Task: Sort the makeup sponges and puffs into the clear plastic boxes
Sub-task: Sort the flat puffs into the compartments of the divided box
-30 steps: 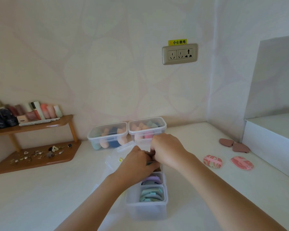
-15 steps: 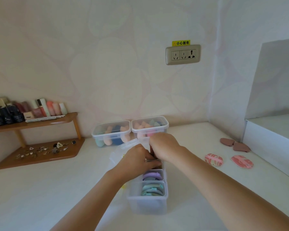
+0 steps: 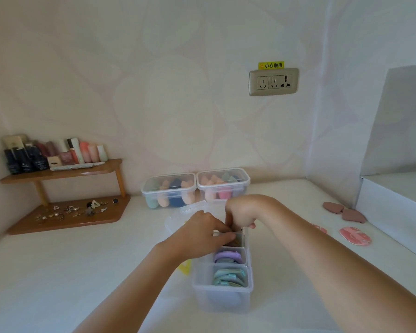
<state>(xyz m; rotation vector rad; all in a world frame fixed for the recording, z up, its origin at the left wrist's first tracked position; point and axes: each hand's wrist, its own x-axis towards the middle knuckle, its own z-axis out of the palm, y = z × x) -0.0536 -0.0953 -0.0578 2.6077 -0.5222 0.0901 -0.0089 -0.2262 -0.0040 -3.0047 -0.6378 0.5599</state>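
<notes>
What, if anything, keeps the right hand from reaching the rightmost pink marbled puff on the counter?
Probably yes: the rightmost pink marbled puff lies uncovered on the counter, nothing tall between it and the right hand at the divided box.

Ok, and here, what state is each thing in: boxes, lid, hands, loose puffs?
Divided box: open, puffs in its compartments.
Left lidded box, right lidded box: shut, sponges inside.
Left hand: fingers at the far compartment, grip hidden.
Right hand: fingers curled down there, grip hidden.
Loose lid: off, lying behind the hands.
Pink puffs, brown puffs: flat on the table, unsorted.
</notes>
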